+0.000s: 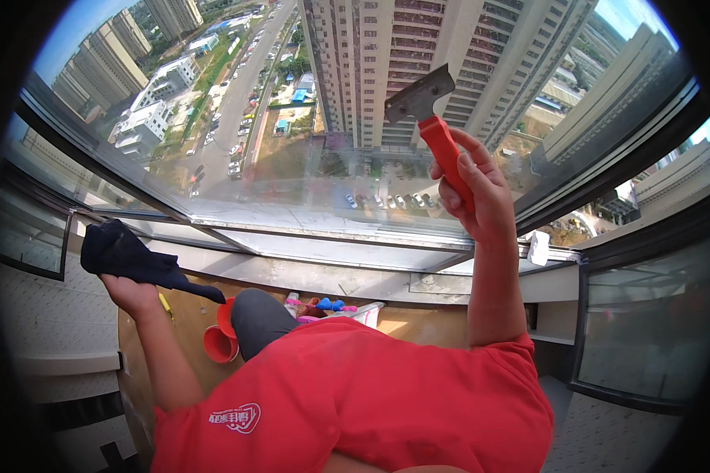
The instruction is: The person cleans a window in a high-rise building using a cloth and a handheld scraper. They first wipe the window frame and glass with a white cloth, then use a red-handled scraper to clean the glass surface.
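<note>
In my right hand (475, 185) is a scraper (448, 154) with a red handle and a wide dark metal blade. My fingers wrap its handle, and the blade points up and to the left in front of the window glass (292, 185). Whether the blade touches the glass I cannot tell. Out to the left, my left hand (130, 296) holds a dark navy cloth (130, 252). The cloth drapes over the fingers and hides most of them, and one end hangs to the right.
A windowsill (331, 277) runs below the glass. Red buckets (220, 344) stand on the floor by my knee, near a yellow tool (166, 306). A bag with colourful items (331, 306) lies ahead of me. A white object (538, 247) sits at the right frame, near an opened window panel (647, 323).
</note>
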Tool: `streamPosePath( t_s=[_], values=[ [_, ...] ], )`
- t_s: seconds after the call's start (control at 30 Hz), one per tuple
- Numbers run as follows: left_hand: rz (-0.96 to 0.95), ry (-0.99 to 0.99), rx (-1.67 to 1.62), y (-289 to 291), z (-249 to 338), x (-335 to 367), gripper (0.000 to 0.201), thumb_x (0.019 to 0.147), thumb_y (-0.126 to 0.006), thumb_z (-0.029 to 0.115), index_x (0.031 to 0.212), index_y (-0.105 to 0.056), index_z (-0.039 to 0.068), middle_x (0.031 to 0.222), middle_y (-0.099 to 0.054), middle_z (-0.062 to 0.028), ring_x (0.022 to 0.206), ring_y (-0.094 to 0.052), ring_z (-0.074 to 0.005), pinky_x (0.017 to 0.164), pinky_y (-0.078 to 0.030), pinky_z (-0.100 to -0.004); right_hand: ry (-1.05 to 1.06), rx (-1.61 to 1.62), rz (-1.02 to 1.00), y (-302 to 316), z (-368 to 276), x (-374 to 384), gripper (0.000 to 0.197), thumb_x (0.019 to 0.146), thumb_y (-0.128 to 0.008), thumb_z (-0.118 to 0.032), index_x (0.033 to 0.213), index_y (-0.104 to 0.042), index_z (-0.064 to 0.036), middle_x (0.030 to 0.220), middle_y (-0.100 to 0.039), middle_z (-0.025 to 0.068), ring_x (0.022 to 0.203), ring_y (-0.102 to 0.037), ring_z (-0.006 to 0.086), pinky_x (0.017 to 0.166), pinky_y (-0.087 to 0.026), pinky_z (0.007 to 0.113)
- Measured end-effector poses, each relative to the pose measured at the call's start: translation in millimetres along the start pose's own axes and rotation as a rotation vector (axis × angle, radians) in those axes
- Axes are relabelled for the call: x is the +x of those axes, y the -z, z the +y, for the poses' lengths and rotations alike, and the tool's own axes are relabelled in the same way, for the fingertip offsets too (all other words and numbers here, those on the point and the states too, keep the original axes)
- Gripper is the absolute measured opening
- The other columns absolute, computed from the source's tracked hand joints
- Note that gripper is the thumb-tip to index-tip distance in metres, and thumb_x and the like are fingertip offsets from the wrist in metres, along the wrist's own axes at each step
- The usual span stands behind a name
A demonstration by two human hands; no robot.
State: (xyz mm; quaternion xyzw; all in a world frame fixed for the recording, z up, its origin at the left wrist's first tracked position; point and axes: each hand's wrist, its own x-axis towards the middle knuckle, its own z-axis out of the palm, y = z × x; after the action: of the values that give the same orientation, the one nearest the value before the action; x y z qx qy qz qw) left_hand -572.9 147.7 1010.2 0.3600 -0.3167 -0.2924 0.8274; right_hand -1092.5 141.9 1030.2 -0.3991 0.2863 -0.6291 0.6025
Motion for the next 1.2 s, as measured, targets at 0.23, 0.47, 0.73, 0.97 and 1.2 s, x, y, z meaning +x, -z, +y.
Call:
streamPosePath(
  t_s=[0.23,0.47,0.73,0.97,1.2],
  values=[
    [-0.055,-0.063,-0.022,-27.0,27.6,-6.8,0.038,0.095,-0.036,0.025,0.118,-0.055,0.002,0.117,-0.059,-0.0108,0.106,-0.058,-0.0255,0.096,-0.045,-0.0387,0.1,0.002,-0.4,-139.6,28.4,101.2,0.042,0.097,-0.05,-0.025,0.135,-0.043,-0.0085,0.094,-0.061,0.0102,0.061,-0.048,0.0087,0.051,-0.04,0.022],
    [0.022,-0.147,0.01,42.5,79.0,-23.8,0.035,0.094,-0.037,0.021,0.117,-0.055,0.001,0.117,-0.058,-0.0114,0.106,-0.058,-0.0258,0.097,-0.045,-0.0386,-0.352,-0.303,0.107,40.2,98.8,-11.1,0.038,0.094,-0.053,-0.013,0.131,-0.048,-0.0046,0.087,-0.061,0.0106,0.049,-0.045,0.0051,0.04,-0.033,0.016],
    [0.133,-0.23,0.115,89.4,57.6,-9.0,0.027,0.091,-0.041,0.014,0.109,-0.059,0.002,0.103,-0.062,-0.0067,0.094,-0.061,-0.0187,0.085,-0.05,-0.0302,-0.386,-0.366,-0.116,-118.4,184.7,83.1,0.038,0.093,-0.055,-0.017,0.128,-0.049,-0.0033,0.084,-0.06,0.0096,0.049,-0.044,0.0061,0.041,-0.032,0.02],
    [-0.003,-0.167,0.077,77.2,7.1,30.0,0.03,0.092,-0.04,0.015,0.117,-0.053,0.005,0.111,-0.059,-0.0071,0.103,-0.058,-0.0195,0.093,-0.045,-0.0318,-0.366,-0.45,-0.157,-194.1,247.4,127.0,0.039,0.093,-0.055,-0.019,0.128,-0.049,-0.0011,0.084,-0.061,0.0107,0.05,-0.045,0.0085,0.044,-0.036,0.023],
    [0.008,-0.053,-0.018,129.6,-54.6,60.7,0.032,0.094,-0.036,0.017,0.118,-0.053,0.004,0.112,-0.058,-0.0078,0.1,-0.058,-0.0189,0.09,-0.047,-0.0314,-0.346,-0.466,0.115,-54.4,148.7,36.4,0.038,0.094,-0.054,-0.014,0.13,-0.049,-0.004,0.087,-0.063,0.012,0.05,-0.046,0.0044,0.039,-0.029,0.015]
  ],
)
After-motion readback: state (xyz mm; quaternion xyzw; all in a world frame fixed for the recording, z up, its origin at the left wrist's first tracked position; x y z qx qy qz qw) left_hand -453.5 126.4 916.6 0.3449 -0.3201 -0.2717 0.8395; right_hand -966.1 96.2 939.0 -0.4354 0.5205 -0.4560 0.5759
